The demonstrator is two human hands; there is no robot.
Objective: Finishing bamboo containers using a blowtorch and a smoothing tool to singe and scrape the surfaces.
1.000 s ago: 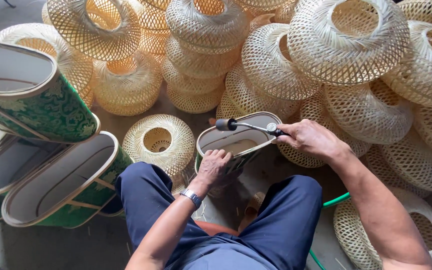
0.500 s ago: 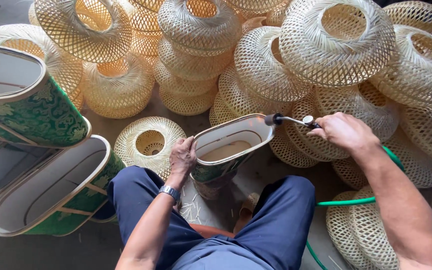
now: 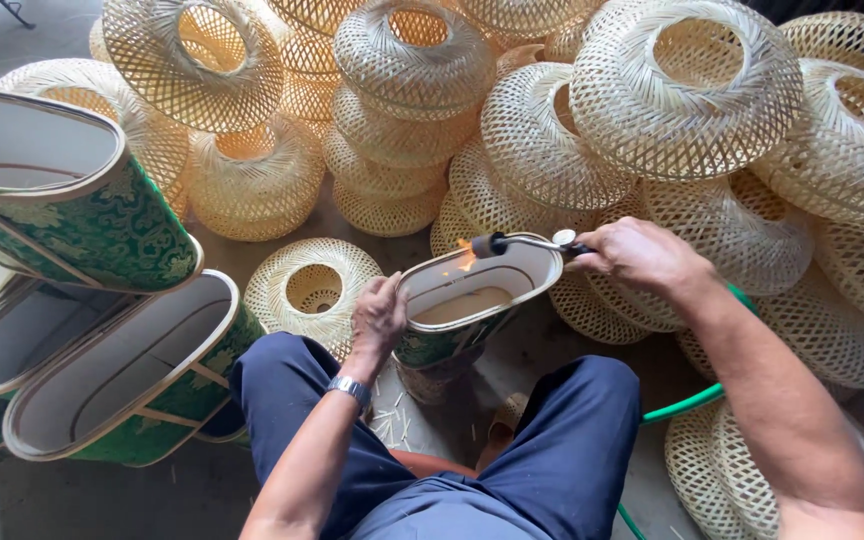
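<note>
- Both hands work over one oval green shade (image 3: 467,305) held between the seated person's knees, above the floor.
- Left hand (image 3: 379,317) closes around the near left end of the shade's white rim, fingers curled over the edge; a wristwatch (image 3: 350,388) sits on that wrist.
- Right hand (image 3: 642,257) grips the handle of a gas torch (image 3: 527,243), fist closed around it.
- Torch nozzle points left across the shade's opening, and a small orange flame (image 3: 465,255) shows at its tip, just above the far rim.
- A green hose (image 3: 690,402) runs below the right forearm and past the right knee.
- Several larger green oval shades (image 3: 117,365) with white lining lie stacked at the left.
- Woven bamboo lampshades (image 3: 687,95) are piled across the floor beyond the hands; one lies flat (image 3: 312,285) just left of the held shade.
</note>
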